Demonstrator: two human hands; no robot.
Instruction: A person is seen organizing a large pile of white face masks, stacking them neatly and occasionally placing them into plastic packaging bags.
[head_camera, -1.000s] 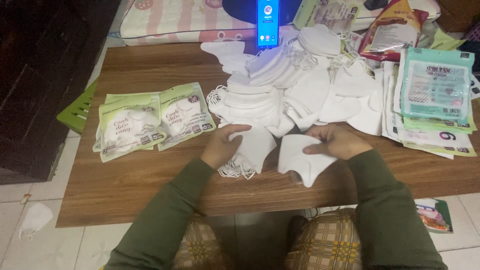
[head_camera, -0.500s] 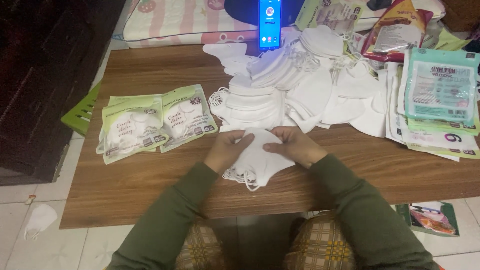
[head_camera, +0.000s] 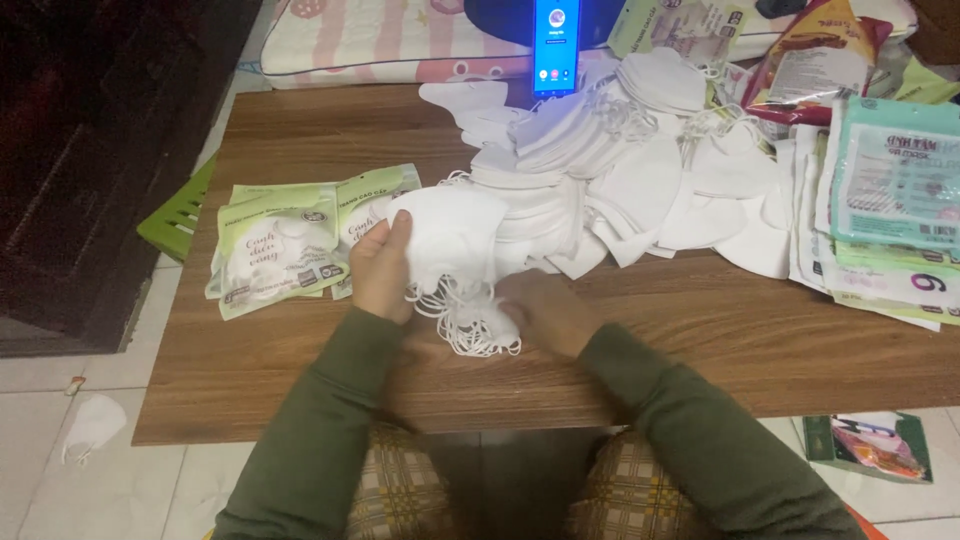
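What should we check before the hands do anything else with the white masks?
1. Left hand grips the stack of white masks: ok.
2. Right hand gathers the ear loops: ok, though whether every loop is caught, cannot tell.
3. Stack edges lined up: cannot tell.
4. Green packets lie within reach beside the left hand: ok.
5. Bare table space in front: ok.
6. A mask on the floor: not ok.
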